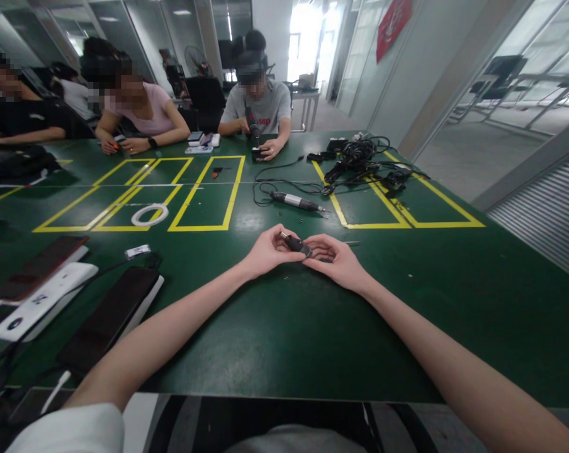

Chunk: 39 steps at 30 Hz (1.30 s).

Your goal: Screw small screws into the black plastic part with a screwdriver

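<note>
A small black part with a silvery tip (296, 244) is held between both hands, just above the green table (265, 340). My left hand (269, 253) has thumb and fingers closed around its left side, with the tip pointing up and left. At its right end, my right hand (337, 261) pinches it with thumb and fingertips; the other fingers curl behind. Just right of the hands lies a thin metal rod (352, 243). Beyond them rests a black-and-grey electric screwdriver (294, 201) with its cord, bit pointing right. Tiny specks, perhaps screws, lie near it.
Tangled black cables (360, 157) lie at the back right. A white tape roll (150, 215) sits among yellow-taped rectangles. Phones, a white power bank (43, 302) and a black power bank (109, 314) lie at left. Across the table, a person (259, 107) holds a dark power tool.
</note>
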Motion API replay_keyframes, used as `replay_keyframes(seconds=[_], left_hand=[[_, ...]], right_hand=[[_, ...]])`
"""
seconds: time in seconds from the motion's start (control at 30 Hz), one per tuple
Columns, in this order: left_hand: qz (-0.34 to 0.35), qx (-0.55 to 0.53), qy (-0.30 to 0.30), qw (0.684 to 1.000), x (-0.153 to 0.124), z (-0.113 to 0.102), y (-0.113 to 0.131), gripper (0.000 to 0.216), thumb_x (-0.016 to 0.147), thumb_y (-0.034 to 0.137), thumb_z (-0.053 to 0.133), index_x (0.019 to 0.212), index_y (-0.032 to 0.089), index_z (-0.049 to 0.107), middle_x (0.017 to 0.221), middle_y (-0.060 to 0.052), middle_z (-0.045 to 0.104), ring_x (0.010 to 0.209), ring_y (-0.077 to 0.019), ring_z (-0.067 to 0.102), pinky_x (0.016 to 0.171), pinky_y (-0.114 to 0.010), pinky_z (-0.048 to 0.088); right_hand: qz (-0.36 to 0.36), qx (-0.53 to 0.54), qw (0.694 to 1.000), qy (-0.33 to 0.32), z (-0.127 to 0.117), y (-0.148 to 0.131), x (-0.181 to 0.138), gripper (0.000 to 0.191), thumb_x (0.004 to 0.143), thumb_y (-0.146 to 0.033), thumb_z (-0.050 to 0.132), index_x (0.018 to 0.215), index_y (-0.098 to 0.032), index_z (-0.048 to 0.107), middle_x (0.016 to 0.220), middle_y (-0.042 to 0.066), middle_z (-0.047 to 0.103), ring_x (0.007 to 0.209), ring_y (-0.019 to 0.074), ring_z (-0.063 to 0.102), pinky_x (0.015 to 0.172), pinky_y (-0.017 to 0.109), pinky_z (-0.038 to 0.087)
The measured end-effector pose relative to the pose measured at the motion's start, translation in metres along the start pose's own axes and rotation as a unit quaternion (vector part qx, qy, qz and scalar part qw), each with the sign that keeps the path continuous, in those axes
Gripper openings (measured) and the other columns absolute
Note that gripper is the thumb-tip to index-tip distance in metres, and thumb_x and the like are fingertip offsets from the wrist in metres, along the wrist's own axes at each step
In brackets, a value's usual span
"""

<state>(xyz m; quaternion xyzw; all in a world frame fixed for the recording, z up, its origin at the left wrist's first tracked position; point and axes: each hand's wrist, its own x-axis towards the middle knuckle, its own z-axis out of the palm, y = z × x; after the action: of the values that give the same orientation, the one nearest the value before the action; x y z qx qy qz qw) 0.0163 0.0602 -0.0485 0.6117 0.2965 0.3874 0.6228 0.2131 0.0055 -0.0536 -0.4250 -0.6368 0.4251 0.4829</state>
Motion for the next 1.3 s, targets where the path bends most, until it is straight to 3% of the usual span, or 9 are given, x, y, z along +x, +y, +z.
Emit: replay_keyframes(seconds=[0.27, 0.53, 0.77, 1.07, 1.3], left_hand=[[-0.026, 0.188, 0.010, 0.982, -0.001, -0.004, 0.008, 0.042, 0.061, 0.038, 0.092, 0.080, 0.016, 0.061, 0.079, 0.001, 0.065, 0.071, -0.0131, 0.057, 0.069, -0.027, 0.043], [0.053, 0.326, -0.067, 0.941, -0.006, -0.003, 0.011, 0.033, 0.071, 0.041, 0.089, 0.080, 0.018, 0.067, 0.085, -0.001, 0.069, 0.083, -0.0184, 0.062, 0.080, -0.031, 0.044], [0.088, 0.372, -0.100, 0.919, -0.005, -0.006, 0.022, 0.035, 0.071, 0.044, 0.088, 0.078, 0.019, 0.064, 0.083, 0.000, 0.066, 0.080, -0.0182, 0.059, 0.079, -0.031, 0.043], [0.087, 0.411, -0.175, 0.891, 0.001, -0.019, 0.025, 0.035, 0.067, 0.042, 0.091, 0.078, 0.019, 0.067, 0.085, -0.001, 0.066, 0.079, -0.0185, 0.058, 0.075, -0.029, 0.041], [0.052, 0.390, -0.205, 0.896, 0.004, -0.029, 0.029, 0.033, 0.067, 0.039, 0.090, 0.090, 0.021, 0.075, 0.094, -0.003, 0.071, 0.084, -0.0190, 0.062, 0.076, -0.029, 0.045]], right_hand=[[-0.030, -0.069, 0.997, 0.018, -0.002, -0.005, 0.000, 0.024, 0.080, -0.030, 0.074, 0.102, -0.021, 0.072, 0.081, 0.001, 0.069, 0.069, 0.0162, 0.063, 0.064, 0.030, 0.054], [-0.136, -0.198, 0.971, 0.003, -0.001, -0.013, -0.003, 0.020, 0.088, -0.029, 0.067, 0.105, -0.022, 0.075, 0.077, 0.002, 0.061, 0.066, 0.0169, 0.054, 0.063, 0.032, 0.046], [-0.191, -0.227, 0.955, 0.027, 0.004, -0.013, -0.006, 0.023, 0.088, -0.030, 0.068, 0.109, -0.023, 0.076, 0.080, 0.003, 0.063, 0.067, 0.0178, 0.054, 0.063, 0.033, 0.049], [-0.173, -0.207, 0.961, 0.066, 0.004, -0.016, -0.005, 0.019, 0.087, -0.029, 0.068, 0.101, -0.022, 0.077, 0.074, 0.002, 0.061, 0.063, 0.0169, 0.054, 0.061, 0.033, 0.048], [-0.050, -0.056, 0.972, 0.221, -0.001, -0.007, 0.003, 0.024, 0.082, -0.045, 0.072, 0.090, -0.022, 0.075, 0.069, 0.000, 0.064, 0.059, 0.0158, 0.055, 0.057, 0.031, 0.047]])
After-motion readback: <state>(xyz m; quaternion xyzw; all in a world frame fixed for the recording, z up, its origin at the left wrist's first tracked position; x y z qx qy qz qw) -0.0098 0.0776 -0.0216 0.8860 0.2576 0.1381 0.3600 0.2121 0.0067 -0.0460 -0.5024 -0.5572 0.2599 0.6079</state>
